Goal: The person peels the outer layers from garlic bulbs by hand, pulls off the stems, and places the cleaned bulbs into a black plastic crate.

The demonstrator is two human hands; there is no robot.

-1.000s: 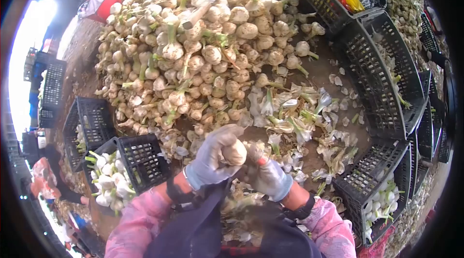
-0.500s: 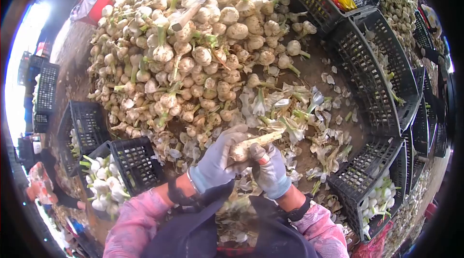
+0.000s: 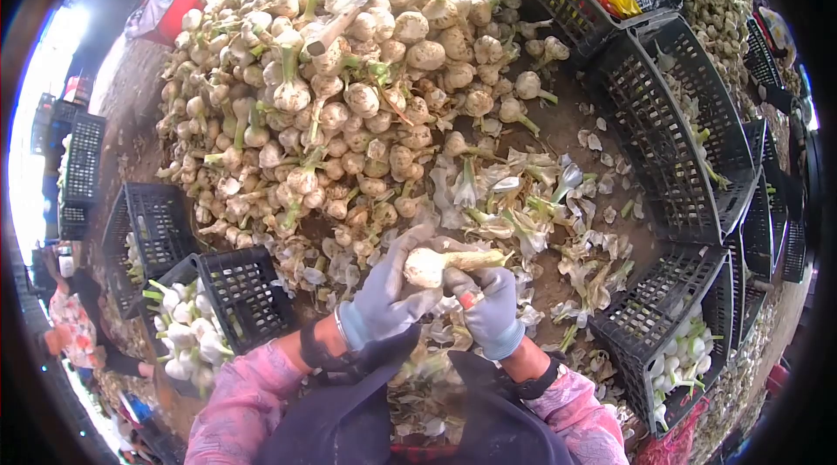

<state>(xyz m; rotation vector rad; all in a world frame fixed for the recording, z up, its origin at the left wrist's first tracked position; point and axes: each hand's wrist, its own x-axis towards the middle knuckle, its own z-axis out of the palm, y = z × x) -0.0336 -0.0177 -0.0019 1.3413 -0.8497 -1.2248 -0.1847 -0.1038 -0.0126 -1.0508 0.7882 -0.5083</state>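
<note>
A garlic bulb (image 3: 425, 267) with a long pale stem lies across my two gloved hands, its stem pointing right. My left hand (image 3: 384, 291) is closed around the bulb from the left and behind. Against the underside, where bulb and stem meet, my right hand (image 3: 491, 308) has its fingers curled in a pinch; an orange-red patch shows near its thumb. Just beyond my hands rises a big heap of untrimmed garlic (image 3: 349, 99). Loose peeled skins and cut leaves (image 3: 532, 212) are scattered on the ground to the right of it.
At left, a black crate (image 3: 248, 291) stands beside peeled white garlic (image 3: 190, 334). Another crate (image 3: 671, 317) with white bulbs is at right, below a row of tilted crates (image 3: 671, 125). A red bucket (image 3: 179, 16) is far left; a person (image 3: 77, 321) sits at the left edge.
The garlic bulb has turned so its round root end faces me, and its stem has levelled out. My right thumb has shifted down off the bulb's front.
</note>
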